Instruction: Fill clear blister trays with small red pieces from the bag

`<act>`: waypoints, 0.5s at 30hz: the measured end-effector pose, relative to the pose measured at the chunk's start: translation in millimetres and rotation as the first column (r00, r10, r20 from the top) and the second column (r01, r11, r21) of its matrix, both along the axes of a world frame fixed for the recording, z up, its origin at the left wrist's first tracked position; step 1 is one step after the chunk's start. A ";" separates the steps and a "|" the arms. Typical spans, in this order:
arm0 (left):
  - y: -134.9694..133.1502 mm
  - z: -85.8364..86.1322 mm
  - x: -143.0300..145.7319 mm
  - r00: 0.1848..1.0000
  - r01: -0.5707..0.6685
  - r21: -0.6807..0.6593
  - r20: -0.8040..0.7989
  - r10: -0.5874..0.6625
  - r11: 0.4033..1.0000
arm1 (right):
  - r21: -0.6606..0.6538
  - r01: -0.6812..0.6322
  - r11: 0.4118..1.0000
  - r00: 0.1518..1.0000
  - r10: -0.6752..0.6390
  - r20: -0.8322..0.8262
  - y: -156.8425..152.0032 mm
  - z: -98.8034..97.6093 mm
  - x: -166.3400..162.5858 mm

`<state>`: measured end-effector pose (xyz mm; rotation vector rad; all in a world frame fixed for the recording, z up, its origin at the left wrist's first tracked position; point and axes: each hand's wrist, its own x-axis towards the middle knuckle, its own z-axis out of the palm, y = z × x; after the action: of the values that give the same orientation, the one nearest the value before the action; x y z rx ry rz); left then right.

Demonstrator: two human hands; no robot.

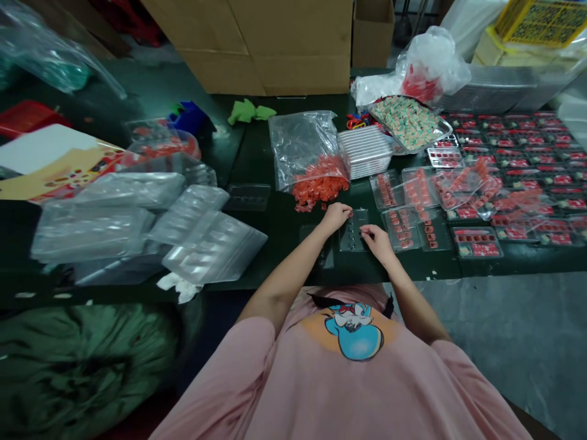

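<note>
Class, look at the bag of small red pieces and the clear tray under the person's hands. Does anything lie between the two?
Nothing visible does. The bag of red pieces lies just beyond the clear tray, with only bare dark table between them. The left hand and right hand rest at the tray.

Left hand [336, 216] and right hand [376, 239] on clear blister tray [353, 233] at centre, bag of red pieces [312, 159] at 11 o'clock, filled trays [504, 165] at 2 o'clock, empty tray stacks [137, 214] at 9 o'clock.
</note>
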<state>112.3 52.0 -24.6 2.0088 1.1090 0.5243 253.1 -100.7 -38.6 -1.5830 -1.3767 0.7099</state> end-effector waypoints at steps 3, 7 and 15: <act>-3.3 0.6 -1.4 0.999 -0.003 0.026 -0.034 0.004 1.000 | 0.003 -0.007 1.000 1.000 0.007 0.004 0.6 -2.4 0.2; -7.7 1.7 0.8 0.995 -0.049 0.119 -0.076 0.058 0.992 | 0.009 -0.013 1.000 0.999 0.013 0.032 1.1 -4.2 0.0; -12.6 5.1 -6.1 0.994 -0.020 0.205 -0.099 0.041 0.979 | -0.022 -0.019 1.000 0.996 0.021 0.087 4.9 4.2 -1.0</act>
<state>106.2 39.4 -19.5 2.2200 1.1908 0.5762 252.1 -95.7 -34.4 -1.6356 -1.4545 0.6767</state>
